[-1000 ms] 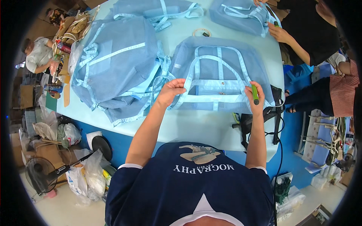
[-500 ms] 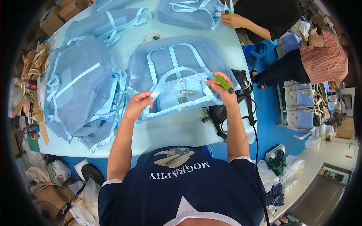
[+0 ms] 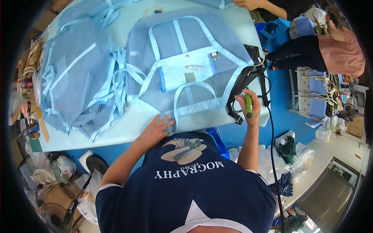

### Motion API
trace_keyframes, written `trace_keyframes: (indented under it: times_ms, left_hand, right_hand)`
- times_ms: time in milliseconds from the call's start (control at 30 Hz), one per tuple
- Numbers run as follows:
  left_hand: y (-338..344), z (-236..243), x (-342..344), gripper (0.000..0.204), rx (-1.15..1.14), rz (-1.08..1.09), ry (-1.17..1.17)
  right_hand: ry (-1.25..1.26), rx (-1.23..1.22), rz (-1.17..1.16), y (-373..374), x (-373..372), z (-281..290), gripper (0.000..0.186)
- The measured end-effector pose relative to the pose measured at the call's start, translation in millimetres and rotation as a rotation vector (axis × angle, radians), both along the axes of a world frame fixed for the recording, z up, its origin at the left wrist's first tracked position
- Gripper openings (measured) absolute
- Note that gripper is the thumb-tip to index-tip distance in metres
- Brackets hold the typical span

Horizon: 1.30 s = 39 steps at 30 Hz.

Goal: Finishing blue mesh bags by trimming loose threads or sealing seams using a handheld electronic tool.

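Observation:
A light-blue mesh tote bag lies spread flat before me, its pale-blue satin pocket facing up. One strap loops down over the near part of the bag. My left hand rests at the table's near edge, fingers spread, by the foot of that strap and the bag's hem. My right hand is raised at the bag's right side, closed around a green pen-shaped tool with a dark end. Its exact kind I cannot make out.
More blue mesh bags are heaped on the left of the pale table. A black bag with a cable lies at the right edge. A co-worker's hand is at the far side; another person stands farther right.
Both hands have let go of the straps and come back toward me. The near strap now hangs down toward me, uncovering the pocket. The view has shifted, and the far bag is mostly out of sight.

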<state>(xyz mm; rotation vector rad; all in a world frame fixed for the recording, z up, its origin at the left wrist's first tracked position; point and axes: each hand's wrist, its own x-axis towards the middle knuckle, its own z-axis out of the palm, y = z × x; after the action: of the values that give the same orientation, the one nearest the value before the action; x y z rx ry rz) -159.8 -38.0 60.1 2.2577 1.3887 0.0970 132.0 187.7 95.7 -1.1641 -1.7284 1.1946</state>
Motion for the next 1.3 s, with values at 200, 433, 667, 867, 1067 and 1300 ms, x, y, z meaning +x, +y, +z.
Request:
trace_keyframes:
  times_ms: [200, 433, 667, 867, 1067, 1300]
  left_hand:
    - [-30, 5, 19, 0.032, 0.037, 0.156, 0.052]
    - [-70, -12, 22, 0.043, 0.016, 0.322, -0.03]
    - [-86, -22, 29, 0.026, 0.146, 0.466, -0.029]
    - [-35, 12, 2, 0.016, 0.512, 0.677, -0.337]
    - [85, 63, -70, 0.011, 0.409, 1.17, -0.965]
    - [191, -6, -146, 0.016, 0.148, 1.658, -0.915]
  right_hand:
    - [-0.093, 0.024, -0.136, -31, -16, -21, 0.03]
    - [-0.171, 0.015, -0.166, -58, -18, -53, 0.041]
    - [-0.081, -0.107, -0.153, -64, 0, -71, 0.041]
    - [0.085, -0.053, -0.113, -68, -32, -19, 0.037]
    - [0.401, -0.147, -0.173, -10, -86, 50, 0.034]
    - [-0.07, 0.499, -0.116, 98, -145, -7, 0.041]
